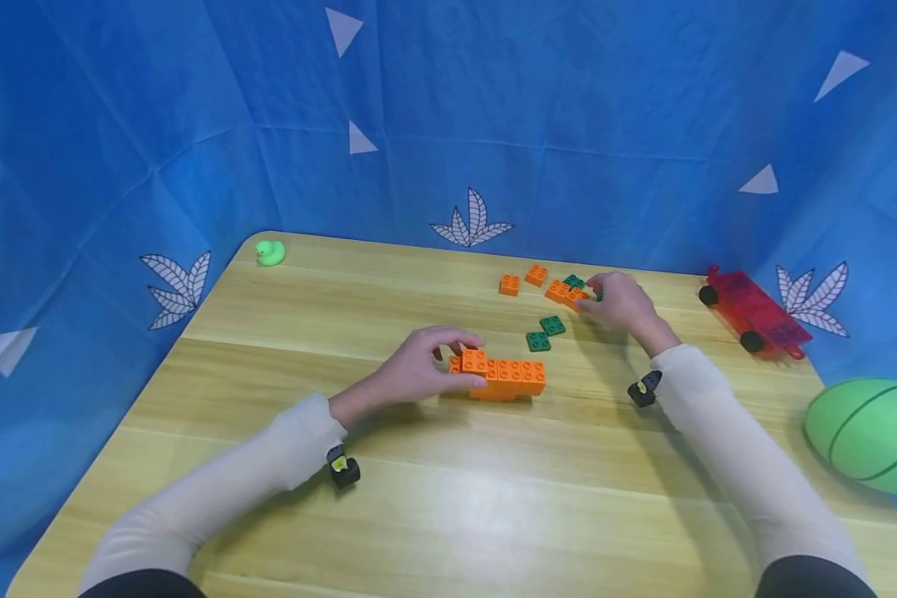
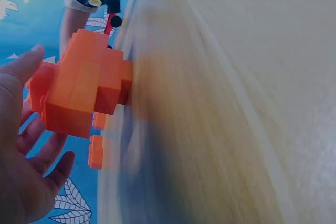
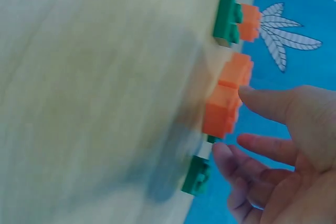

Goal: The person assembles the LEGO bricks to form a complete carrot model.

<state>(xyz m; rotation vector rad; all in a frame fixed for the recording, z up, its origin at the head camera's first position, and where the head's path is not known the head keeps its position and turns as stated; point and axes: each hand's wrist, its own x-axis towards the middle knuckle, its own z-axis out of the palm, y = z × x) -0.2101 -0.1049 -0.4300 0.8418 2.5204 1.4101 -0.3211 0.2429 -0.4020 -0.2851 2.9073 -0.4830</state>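
A stepped build of orange toy building bricks [image 1: 519, 378] stands on the table near its middle. My left hand [image 1: 426, 365] holds it at the left end, thumb in front and fingers behind a raised brick; the left wrist view shows this build [image 2: 79, 87] from its end. My right hand [image 1: 619, 301] is at the loose bricks farther back, with thumb and fingers apart about an orange brick [image 3: 220, 108]. Whether the fingertips touch that brick cannot be told. A green brick [image 3: 197, 175] lies close to those fingers, partly hidden by the hand in the head view.
Loose orange bricks [image 1: 509, 285] and green bricks [image 1: 538, 341] lie between and beyond the hands. A green toy duck [image 1: 271, 252] sits at the back left corner. On the right are a red toy car [image 1: 758, 309] and a green ball [image 1: 867, 436]. Blue cloth [image 1: 568, 100] hangs behind the table.
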